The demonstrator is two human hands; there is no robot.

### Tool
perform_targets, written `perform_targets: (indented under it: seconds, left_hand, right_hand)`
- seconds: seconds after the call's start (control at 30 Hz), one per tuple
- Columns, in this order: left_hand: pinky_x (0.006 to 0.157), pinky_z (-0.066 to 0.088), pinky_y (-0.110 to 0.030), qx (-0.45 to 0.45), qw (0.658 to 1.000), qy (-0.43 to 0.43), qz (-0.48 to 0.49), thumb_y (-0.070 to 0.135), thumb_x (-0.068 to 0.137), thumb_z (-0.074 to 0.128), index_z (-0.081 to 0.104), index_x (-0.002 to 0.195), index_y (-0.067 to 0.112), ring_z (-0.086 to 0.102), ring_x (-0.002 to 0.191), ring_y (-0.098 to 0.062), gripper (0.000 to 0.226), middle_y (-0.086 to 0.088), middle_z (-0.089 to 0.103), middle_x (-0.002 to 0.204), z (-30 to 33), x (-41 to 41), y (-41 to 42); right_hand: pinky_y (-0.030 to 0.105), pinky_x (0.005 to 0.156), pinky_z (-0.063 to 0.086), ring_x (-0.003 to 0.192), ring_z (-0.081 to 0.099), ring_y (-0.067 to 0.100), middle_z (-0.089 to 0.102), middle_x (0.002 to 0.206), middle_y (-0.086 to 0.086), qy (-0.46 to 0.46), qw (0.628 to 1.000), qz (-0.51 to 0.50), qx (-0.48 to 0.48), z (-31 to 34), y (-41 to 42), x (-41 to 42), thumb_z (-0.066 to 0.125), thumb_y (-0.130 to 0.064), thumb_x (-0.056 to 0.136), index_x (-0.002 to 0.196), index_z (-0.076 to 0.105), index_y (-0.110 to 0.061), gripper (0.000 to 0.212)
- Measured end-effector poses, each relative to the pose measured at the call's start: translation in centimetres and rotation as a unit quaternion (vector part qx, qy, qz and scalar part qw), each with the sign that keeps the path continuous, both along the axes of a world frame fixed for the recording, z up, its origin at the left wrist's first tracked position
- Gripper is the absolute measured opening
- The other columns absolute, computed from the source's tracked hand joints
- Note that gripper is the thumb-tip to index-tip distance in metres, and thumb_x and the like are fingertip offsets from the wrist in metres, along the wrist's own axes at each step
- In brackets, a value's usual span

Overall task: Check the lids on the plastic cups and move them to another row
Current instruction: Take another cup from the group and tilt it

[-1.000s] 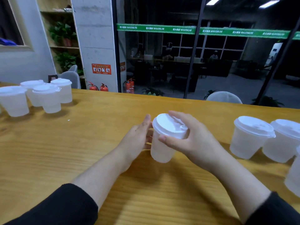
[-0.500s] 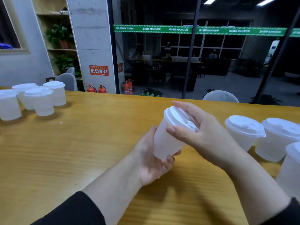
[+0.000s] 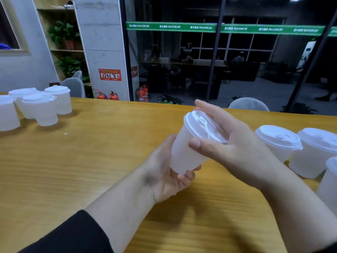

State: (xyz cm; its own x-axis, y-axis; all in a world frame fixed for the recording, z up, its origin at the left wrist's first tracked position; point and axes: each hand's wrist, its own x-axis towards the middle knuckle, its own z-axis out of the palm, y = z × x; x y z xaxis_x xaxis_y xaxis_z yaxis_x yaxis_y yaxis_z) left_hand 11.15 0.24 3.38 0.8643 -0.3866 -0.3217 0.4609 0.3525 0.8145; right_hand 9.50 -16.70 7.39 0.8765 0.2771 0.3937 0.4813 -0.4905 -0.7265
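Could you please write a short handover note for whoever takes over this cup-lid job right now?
Left hand: grips the base of the lidded cup, held tilted above the table.
Right hand: thumb and fingers pinch the rim of its lid.
Group of lidded cups stands at far left, apparently the moved row; three more cups wait at right.
Done: apparently four cups placed at left.
Left: finish this lid check, set the cup with the left group, then handle the cups at right.
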Motion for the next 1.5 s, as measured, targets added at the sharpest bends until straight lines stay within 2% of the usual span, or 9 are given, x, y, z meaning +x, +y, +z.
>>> perform_targets:
  seconds: [0.17, 0.3, 0.5, 0.67, 0.97, 1.1, 1.2, 1.3, 1.5]
  left_hand:
    - [0.041, 0.032, -0.021, -0.017, 0.996, -0.018, 0.087, 0.052, 0.096, 0.059, 0.074, 0.107, 0.017, 0.051, 0.053, -0.018, 0.040, -0.006, 0.065, 0.075, 0.0, -0.2, -1.0]
    - [0.051, 0.037, -0.028, -0.006, 0.973, -0.124, 0.196, 0.052, 0.094, 0.065, 0.072, 0.113, 0.011, 0.053, 0.057, -0.018, 0.046, -0.004, 0.066, 0.081, -0.6, 0.0, -1.6]
    - [0.050, 0.035, -0.024, -0.013, 0.995, -0.056, 0.087, 0.055, 0.096, 0.061, 0.076, 0.109, 0.020, 0.053, 0.058, -0.018, 0.041, -0.004, 0.067, 0.084, 0.0, 0.4, -0.1]
    - [0.037, 0.033, -0.016, -0.015, 1.000, 0.004, -0.005, 0.050, 0.096, 0.056, 0.074, 0.099, 0.018, 0.045, 0.049, -0.015, 0.037, -0.009, 0.062, 0.076, -0.3, 0.6, 0.5]
    - [0.044, 0.035, -0.022, -0.030, 0.974, -0.080, 0.211, 0.057, 0.087, 0.071, 0.074, 0.105, 0.018, 0.050, 0.049, -0.014, 0.042, 0.001, 0.066, 0.071, -0.3, 0.5, -1.3]
    - [0.042, 0.035, -0.023, -0.017, 0.977, -0.067, 0.203, 0.057, 0.090, 0.069, 0.072, 0.108, 0.017, 0.051, 0.049, -0.014, 0.044, 0.001, 0.067, 0.070, -0.6, 0.6, -1.3]
    - [0.045, 0.039, -0.022, -0.035, 0.986, -0.034, 0.160, 0.060, 0.090, 0.069, 0.072, 0.110, 0.016, 0.053, 0.053, -0.016, 0.048, -0.003, 0.068, 0.078, -1.0, 0.4, -1.2]
    - [0.048, 0.046, -0.023, -0.079, 0.983, -0.015, 0.167, 0.059, 0.091, 0.068, 0.073, 0.112, 0.015, 0.058, 0.056, -0.017, 0.049, -0.004, 0.070, 0.084, -0.8, 0.0, -0.9]
    - [0.054, 0.050, -0.030, -0.052, 0.973, -0.055, 0.218, 0.055, 0.096, 0.064, 0.071, 0.116, 0.009, 0.061, 0.064, -0.020, 0.051, -0.007, 0.069, 0.087, 0.5, -3.0, -1.5]
  right_hand:
    - [0.000, 0.093, 0.037, 0.125, 0.044, -0.020, 0.054, 0.133, -0.030, -0.031, 0.997, -0.046, 0.059, -0.7, 1.2, 0.3, 0.070, -0.061, 0.073, 0.144, 0.052, -0.041, 0.076]
    - [0.007, 0.075, 0.045, 0.099, 0.060, -0.006, 0.069, 0.106, -0.013, -0.010, 0.979, -0.101, 0.178, -1.5, 2.4, 0.9, 0.075, -0.051, 0.086, 0.125, 0.068, -0.024, 0.048]
    - [0.002, 0.088, 0.035, 0.131, 0.035, -0.022, 0.041, 0.142, -0.040, 0.006, 0.997, -0.061, 0.039, -0.6, 1.0, 0.4, 0.063, -0.089, 0.059, 0.155, 0.031, -0.050, 0.108]
    - [-0.001, 0.088, 0.039, 0.124, 0.046, -0.019, 0.055, 0.132, -0.033, -0.006, 1.000, -0.015, 0.017, -0.7, 0.4, 0.3, 0.069, -0.075, 0.058, 0.143, 0.043, -0.056, 0.091]
    - [0.010, 0.070, 0.050, 0.090, 0.067, -0.001, 0.073, 0.100, -0.014, -0.031, 0.979, -0.065, 0.189, -1.1, 2.6, 0.4, 0.079, -0.050, 0.080, 0.108, 0.068, -0.037, 0.032]
    - [0.007, 0.076, 0.047, 0.105, 0.063, -0.007, 0.071, 0.109, -0.021, -0.002, 0.981, -0.084, 0.175, -1.6, 2.6, 0.8, 0.064, -0.065, 0.073, 0.118, 0.062, -0.042, 0.051]
    - [0.023, 0.106, 0.041, 0.136, 0.041, -0.003, 0.047, 0.149, -0.017, -0.006, 0.983, -0.145, 0.110, -2.2, 2.4, 1.1, 0.055, -0.076, 0.076, 0.156, 0.036, -0.035, 0.092]
    - [0.042, 0.118, 0.036, 0.145, 0.034, 0.004, 0.040, 0.157, -0.007, -0.105, 0.977, -0.179, 0.054, -2.4, 2.8, 0.4, 0.044, -0.065, 0.093, 0.155, 0.042, -0.025, 0.073]
    - [0.019, 0.114, 0.036, 0.135, 0.045, -0.005, 0.057, 0.145, -0.014, -0.061, 0.984, -0.151, 0.067, -1.6, 2.6, -3.2, 0.043, -0.040, 0.106, 0.143, 0.057, -0.029, 0.042]
